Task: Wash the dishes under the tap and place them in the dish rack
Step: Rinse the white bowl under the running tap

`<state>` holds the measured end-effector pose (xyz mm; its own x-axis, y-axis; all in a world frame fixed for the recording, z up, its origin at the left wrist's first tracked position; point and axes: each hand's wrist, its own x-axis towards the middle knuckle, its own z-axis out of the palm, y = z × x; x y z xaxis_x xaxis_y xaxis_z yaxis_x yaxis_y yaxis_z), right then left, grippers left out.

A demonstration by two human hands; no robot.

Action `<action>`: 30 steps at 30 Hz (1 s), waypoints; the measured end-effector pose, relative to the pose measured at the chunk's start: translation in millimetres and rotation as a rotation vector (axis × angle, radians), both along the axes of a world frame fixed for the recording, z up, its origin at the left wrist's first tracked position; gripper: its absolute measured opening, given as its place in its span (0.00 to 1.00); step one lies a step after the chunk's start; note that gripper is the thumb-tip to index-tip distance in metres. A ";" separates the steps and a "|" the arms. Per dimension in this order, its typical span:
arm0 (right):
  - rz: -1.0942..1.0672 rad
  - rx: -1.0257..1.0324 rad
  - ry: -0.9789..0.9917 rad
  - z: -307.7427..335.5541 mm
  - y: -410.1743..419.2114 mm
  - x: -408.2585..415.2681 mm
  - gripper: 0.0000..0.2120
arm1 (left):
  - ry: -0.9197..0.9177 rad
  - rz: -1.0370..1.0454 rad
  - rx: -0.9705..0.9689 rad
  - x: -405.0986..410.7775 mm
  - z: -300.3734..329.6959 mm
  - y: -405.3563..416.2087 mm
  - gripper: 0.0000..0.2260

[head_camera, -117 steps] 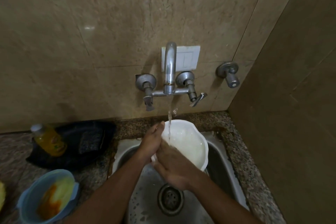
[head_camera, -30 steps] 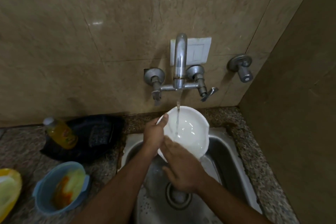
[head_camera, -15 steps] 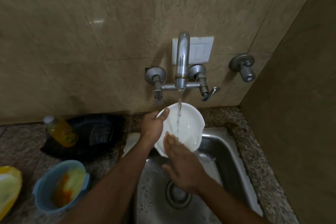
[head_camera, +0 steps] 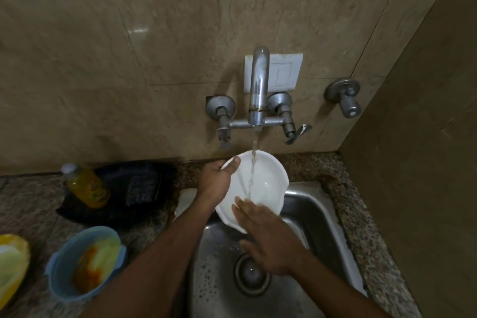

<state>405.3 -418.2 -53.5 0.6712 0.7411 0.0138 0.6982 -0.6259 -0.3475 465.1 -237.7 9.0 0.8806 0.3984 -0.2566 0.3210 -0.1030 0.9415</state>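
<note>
Bowl (head_camera: 268, 183), white, is tipped up over the far edge of the sink (head_camera: 317, 217), its hollow facing near and up, rim running from far-left down to near-right. Water (head_camera: 254, 157) from the tap (head_camera: 259, 85) streams straight into the hollow. Left hand (head_camera: 215, 181) grips the left rim, thumb hooked over the edge at the far side; the fingers behind the bowl are hidden. Right hand (head_camera: 268, 237) lies flat against the bowl's near edge, fingers straight and close together, fingertips in the stream and a little blurred. The bowl's near rim is covered by that hand. Drain (head_camera: 251, 275) shows partly under the right wrist. On the counter (head_camera: 28, 201) to the left: a yellow bottle (head_camera: 86, 186) leaning on a dark heap (head_camera: 136, 188) that's hard to make out, a blue tub (head_camera: 64, 273) with orange smears, and a yellow dish (head_camera: 10, 263) cut off by the left edge.
</note>
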 end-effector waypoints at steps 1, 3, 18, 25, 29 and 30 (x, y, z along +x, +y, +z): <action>-0.030 0.049 0.023 0.2 11.8 -5.6 0.34 | 0.007 -0.020 0.032 3.1 4.7 -1.0 0.12; -0.071 0.138 0.083 -2.4 29.1 -18.6 0.36 | 0.022 -0.054 0.061 8.1 11.8 0.8 0.13; -0.138 0.180 -0.417 -36.3 12.8 5.5 0.26 | 0.024 -0.002 -0.439 -41.4 -18.7 2.1 0.20; 0.003 0.133 -0.246 -25.4 13.2 -6.6 0.33 | -0.086 0.262 -0.130 -32.1 -17.6 0.9 0.14; -0.033 0.092 -0.123 1.6 6.7 2.9 0.32 | -0.123 0.182 -0.167 -19.5 -20.8 -0.8 0.10; -0.029 0.139 -0.064 2.2 13.0 -1.1 0.33 | -0.141 0.155 -0.178 -15.0 -18.8 -2.0 0.09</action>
